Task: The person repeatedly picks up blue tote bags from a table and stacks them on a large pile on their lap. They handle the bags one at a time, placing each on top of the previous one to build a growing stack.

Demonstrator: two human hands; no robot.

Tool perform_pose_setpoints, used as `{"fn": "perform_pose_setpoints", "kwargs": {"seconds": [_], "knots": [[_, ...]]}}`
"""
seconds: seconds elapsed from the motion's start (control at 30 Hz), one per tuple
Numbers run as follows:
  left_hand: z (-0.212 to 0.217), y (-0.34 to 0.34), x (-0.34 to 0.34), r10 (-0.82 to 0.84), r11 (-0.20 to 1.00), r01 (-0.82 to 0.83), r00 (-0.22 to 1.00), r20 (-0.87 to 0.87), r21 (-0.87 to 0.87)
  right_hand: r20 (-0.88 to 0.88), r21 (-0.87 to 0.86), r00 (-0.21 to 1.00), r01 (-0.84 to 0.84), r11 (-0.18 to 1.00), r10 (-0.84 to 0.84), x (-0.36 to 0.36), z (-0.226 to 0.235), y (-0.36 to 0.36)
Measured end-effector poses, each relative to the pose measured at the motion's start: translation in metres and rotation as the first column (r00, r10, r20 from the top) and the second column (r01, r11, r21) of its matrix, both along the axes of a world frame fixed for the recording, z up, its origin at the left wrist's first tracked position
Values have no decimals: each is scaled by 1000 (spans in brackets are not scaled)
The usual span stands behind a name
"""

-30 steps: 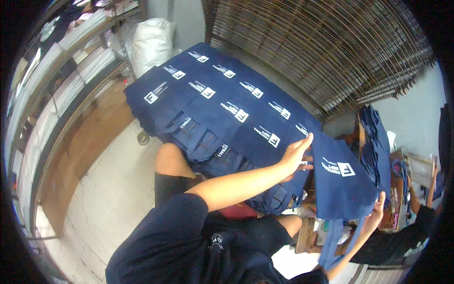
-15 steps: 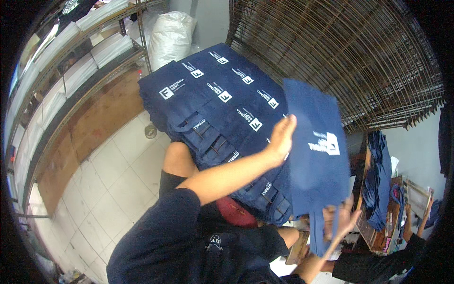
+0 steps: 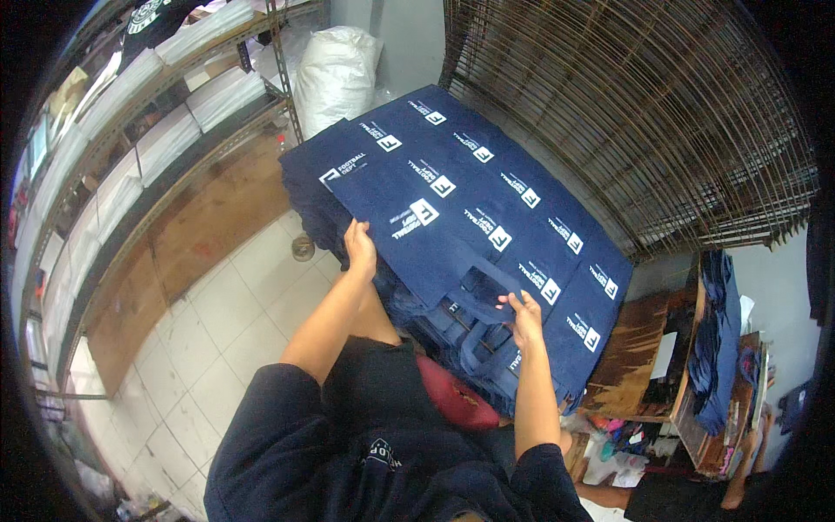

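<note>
Where hands meet: top navy bag (image 3: 435,228), frame centre.
Left hand (image 3: 359,246): gripping its edge.
Right hand (image 3: 524,315): pinching its handle (image 3: 477,296).

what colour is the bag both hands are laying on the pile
Dark navy blue with a white printed mark, on the top bag; clearest in the head view.

Both forearms bare, reaching up and forward from dark short sleeves at the lower edge, elbows bent, arms roughly parallel and well apart. Left hand (image 3: 360,247) extended farther, back of hand toward the camera, fingers curled down and closed in a grip, thumb tucked out of sight. Right hand (image 3: 524,315) held lower and nearer the body, wrist straight, fingers (image 3: 511,300) pinched together at the tips.
</note>
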State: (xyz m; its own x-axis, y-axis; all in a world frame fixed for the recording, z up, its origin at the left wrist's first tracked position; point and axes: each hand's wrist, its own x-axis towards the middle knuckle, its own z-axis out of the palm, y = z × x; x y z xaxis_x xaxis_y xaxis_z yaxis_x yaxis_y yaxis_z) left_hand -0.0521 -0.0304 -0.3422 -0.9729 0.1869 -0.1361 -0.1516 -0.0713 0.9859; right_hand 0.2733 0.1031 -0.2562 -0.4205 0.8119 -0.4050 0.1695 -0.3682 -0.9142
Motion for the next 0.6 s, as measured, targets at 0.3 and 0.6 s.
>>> {"fn": "perform_pose_setpoints", "kwargs": {"seconds": [0.3, 0.6], "knots": [[-18, -20, 7, 44, 949, -53, 998, -35, -310, -7, -91, 999, -32, 995, 31, -15, -23, 22], [-18, -29, 2, -55, 952, 36, 997, -53, -303, 72, -48, 997, -33, 998, 37, -24, -20, 19]]}}
